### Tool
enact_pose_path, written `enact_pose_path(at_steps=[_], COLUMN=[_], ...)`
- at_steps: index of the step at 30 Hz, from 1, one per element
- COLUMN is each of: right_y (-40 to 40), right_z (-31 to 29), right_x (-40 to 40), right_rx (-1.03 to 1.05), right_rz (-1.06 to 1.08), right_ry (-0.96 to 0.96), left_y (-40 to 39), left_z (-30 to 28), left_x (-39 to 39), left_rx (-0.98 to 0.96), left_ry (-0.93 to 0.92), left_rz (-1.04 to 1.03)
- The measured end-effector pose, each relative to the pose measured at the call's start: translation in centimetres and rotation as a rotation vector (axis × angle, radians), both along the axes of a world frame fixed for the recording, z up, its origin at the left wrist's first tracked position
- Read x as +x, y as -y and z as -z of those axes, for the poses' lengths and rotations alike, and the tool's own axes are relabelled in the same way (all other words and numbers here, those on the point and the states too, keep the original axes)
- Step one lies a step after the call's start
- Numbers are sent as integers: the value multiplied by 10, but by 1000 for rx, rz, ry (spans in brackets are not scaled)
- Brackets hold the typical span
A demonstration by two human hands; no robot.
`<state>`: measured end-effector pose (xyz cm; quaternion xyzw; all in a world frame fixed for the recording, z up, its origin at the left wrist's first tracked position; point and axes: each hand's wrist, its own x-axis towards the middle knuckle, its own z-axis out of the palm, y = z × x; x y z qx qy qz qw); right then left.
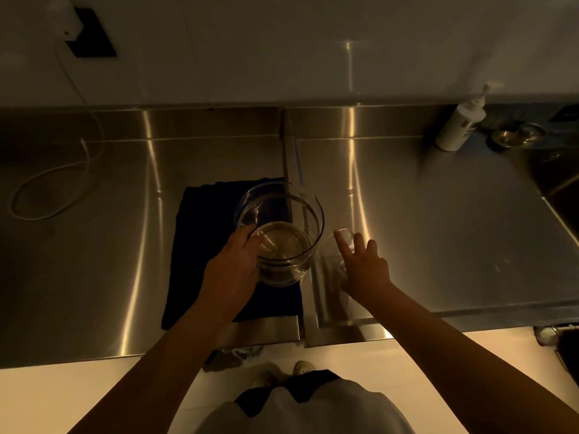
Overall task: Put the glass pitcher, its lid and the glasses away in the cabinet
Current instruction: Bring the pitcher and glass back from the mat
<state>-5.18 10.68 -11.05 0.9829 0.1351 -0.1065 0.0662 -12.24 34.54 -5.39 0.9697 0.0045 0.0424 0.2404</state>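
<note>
The clear, round glass pitcher (279,233) stands upright on a dark blue folded cloth (203,245) on the brushed steel counter (438,230), long axis vertical, mouth up; its handle (341,242) seems to point right. The left hand (232,267) curls round its wall, gripping it. The right hand (363,267) is spread with straight fingers, reaching the handle and holding nothing. Smooth glass held on one side could slip or knock the counter seam

Steel counter (438,230); dark cloth (203,245); white cable (62,180); pump bottle (460,126) near sink (557,170).
</note>
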Motion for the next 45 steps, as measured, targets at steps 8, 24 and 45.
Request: enact_pose_path(at_steps=[8, 24, 45], right_y=[5, -2, 6], right_z=[11, 16, -7], right_x=[-5, 3, 7], right_rx=[55, 81, 427], right_rz=[34, -75, -79], right_ry=[-21, -24, 143], left_y=[1, 7, 6], left_z=[3, 5, 6], left_x=[1, -2, 1], left_rx=[44, 161, 129], left_ry=[28, 44, 48], left_rz=[12, 4, 1])
